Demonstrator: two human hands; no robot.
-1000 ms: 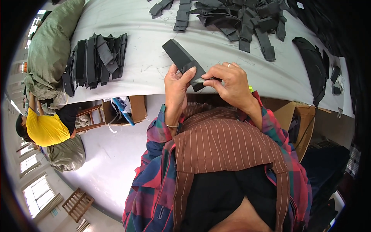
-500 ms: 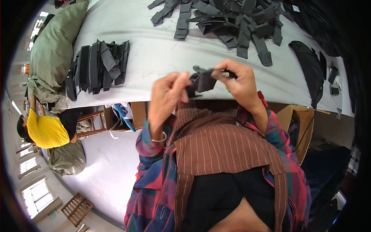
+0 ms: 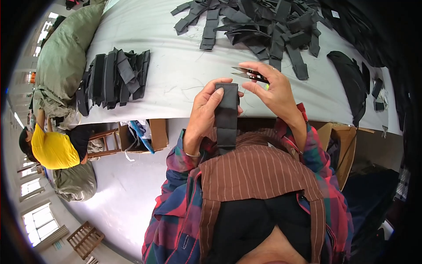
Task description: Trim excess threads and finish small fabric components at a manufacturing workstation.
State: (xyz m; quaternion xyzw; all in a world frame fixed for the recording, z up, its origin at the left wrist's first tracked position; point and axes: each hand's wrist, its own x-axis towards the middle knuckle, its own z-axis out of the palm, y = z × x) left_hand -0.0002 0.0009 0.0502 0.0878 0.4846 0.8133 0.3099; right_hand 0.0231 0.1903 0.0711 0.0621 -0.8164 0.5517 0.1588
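My left hand (image 3: 205, 105) grips a dark grey fabric strap (image 3: 227, 119) near its upper end, thumb on the front. The strap hangs lengthwise over the table's front edge toward my apron. Just right of it, my right hand (image 3: 271, 90) holds a pair of thread snips (image 3: 252, 75), their two pointed blades apart and aimed left, clear of the strap. A pile of similar dark straps (image 3: 272, 31) lies at the far side of the table. To the left, several more straps stand in a row as a stack (image 3: 115, 78).
The white-covered table (image 3: 176, 66) carries loose thread bits. Dark curved fabric pieces (image 3: 349, 83) lie at its right. A large green sack (image 3: 61, 57) rests at the left edge. Cardboard boxes (image 3: 159, 134) stand below the front edge. A person in a yellow shirt (image 3: 57, 147) works at far left.
The strap was bunched sideways between both hands; now it hangs straight from my left hand. My right hand has moved up off it, and the snips' blades now show, spread apart.
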